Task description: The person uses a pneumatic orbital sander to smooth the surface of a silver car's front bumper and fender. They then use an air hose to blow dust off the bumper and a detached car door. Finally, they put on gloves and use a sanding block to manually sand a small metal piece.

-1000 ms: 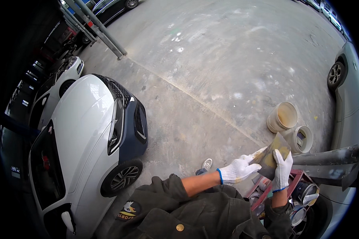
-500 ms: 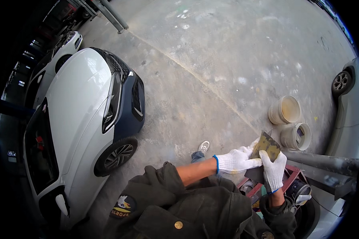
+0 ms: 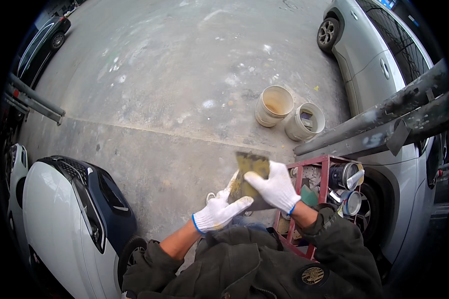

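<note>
Both my hands wear white knit gloves with blue cuffs, and they meet in front of my body. My right hand (image 3: pixel 277 188) grips a flat putty spreader (image 3: pixel 253 162), its thumb pressed on the face. Yellow putty and dark patches smear that face, and motion blurs it. My left hand (image 3: pixel 218 210) is at the spreader's left side, with yellow on its outstretched finger. A dark grey plate (image 3: pixel 258 203) shows below the smeared part, next to the left thumb, which seems to clasp it. Whether the two are separate pieces is hard to tell.
A red metal trolley (image 3: pixel 326 177) with cans (image 3: pixel 342 175) stands right of my hands. Two white buckets (image 3: pixel 265 118) (image 3: pixel 296 130) sit on the floor beyond. Thick grey posts (image 3: pixel 374 122) cross at right before a silver car (image 3: pixel 364 55). A white car (image 3: pixel 60 214) is at left.
My view has turned to the right, so the buckets, trolley and silver car sit further left. Both hands still hold the spreader, and my right hand has shifted up along its right side.
</note>
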A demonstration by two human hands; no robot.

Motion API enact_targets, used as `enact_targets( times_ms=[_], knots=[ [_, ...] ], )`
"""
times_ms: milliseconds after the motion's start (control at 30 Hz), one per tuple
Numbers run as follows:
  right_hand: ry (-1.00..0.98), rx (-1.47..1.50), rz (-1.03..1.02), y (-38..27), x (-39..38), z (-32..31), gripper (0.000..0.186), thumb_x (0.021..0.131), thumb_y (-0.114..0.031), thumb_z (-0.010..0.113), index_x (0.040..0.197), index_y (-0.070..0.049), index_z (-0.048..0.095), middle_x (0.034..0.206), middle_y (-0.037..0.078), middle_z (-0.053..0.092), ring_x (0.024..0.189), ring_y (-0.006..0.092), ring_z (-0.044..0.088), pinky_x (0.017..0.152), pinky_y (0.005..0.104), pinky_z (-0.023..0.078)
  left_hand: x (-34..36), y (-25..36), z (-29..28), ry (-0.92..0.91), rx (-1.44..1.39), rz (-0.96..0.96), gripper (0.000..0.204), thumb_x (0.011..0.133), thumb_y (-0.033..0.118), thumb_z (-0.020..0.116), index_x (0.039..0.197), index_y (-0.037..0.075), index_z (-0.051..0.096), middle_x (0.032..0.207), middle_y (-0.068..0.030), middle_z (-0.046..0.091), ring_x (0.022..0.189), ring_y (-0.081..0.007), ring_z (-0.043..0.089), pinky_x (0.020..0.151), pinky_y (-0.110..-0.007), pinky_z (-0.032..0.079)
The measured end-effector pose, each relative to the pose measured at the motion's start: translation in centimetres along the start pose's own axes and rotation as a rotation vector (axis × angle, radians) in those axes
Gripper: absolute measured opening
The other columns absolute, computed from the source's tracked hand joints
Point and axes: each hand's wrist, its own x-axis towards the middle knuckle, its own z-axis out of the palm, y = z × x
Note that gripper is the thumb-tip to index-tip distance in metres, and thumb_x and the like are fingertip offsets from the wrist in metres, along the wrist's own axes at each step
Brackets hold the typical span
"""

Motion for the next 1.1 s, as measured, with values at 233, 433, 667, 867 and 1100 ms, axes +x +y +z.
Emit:
enact_targets(
  times_ms=[233, 433, 667, 867, 1100],
  knots=[
    [0.119, 0.146, 0.101, -0.2, -0.4, -2.1, 0.027, 0.084, -0.019, 0.068, 0.101, 0.003, 0.070, 0.088, 0.016, 0.073, 0.082, 0.0195, 0.071, 0.072, 0.0334, 0.054, 1.1, 0.7, 0.4, -0.008, 0.008, -0.060, 0.046, 0.093, 0.013, 0.067, 0.135, 0.002, 0.051, 0.120, -0.0063, 0.062, 0.107, -0.0125, 0.057, 0.092, -0.028, 0.047],
    [0.063, 0.041, 0.012, -0.4, -2.3, -2.6, 0.031, 0.083, -0.022, 0.067, 0.100, 0.004, 0.068, 0.085, 0.023, 0.069, 0.077, 0.0327, 0.070, 0.071, 0.0363, 0.053, 2.4, 0.9, 0.3, -0.069, 0.145, -0.113, 0.047, 0.092, 0.012, 0.068, 0.134, 0.002, 0.051, 0.118, -0.0051, 0.063, 0.103, -0.0120, 0.058, 0.089, -0.028, 0.048],
    [0.230, -0.048, -0.130, 0.0, -2.9, -4.3, 0.031, 0.081, -0.025, 0.064, 0.093, 0.004, 0.066, 0.079, 0.027, 0.064, 0.076, 0.0431, 0.064, 0.068, 0.0442, 0.051, 3.5, 2.2, 1.4, -0.133, 0.028, -0.123, 0.055, 0.088, 0.007, 0.069, 0.138, 0.003, 0.048, 0.109, -0.0046, 0.064, 0.095, -0.0121, 0.059, 0.084, -0.027, 0.049],
    [0.006, 0.092, -0.199, 0.0, -3.7, -4.9, 0.034, 0.083, -0.027, 0.064, 0.094, 0.004, 0.066, 0.080, 0.027, 0.064, 0.071, 0.0403, 0.065, 0.065, 0.0403, 0.051, 3.7, 1.0, 1.1, -0.104, -0.008, -0.142, 0.044, 0.087, 0.001, 0.064, 0.129, -0.001, 0.052, 0.105, -0.0046, 0.064, 0.090, -0.0120, 0.059, 0.079, -0.027, 0.049],
    [0.364, 0.125, -0.089, 0.5, -5.2, -2.9, 0.028, 0.085, -0.022, 0.067, 0.102, 0.000, 0.069, 0.081, 0.023, 0.068, 0.075, 0.0356, 0.069, 0.063, 0.0377, 0.053, 4.7, 2.5, 4.3, 0.163, -0.029, 0.223, 0.030, 0.087, 0.000, 0.064, 0.116, -0.004, 0.059, 0.099, -0.0071, 0.068, 0.089, -0.0106, 0.063, 0.079, -0.025, 0.052]
  ],
)
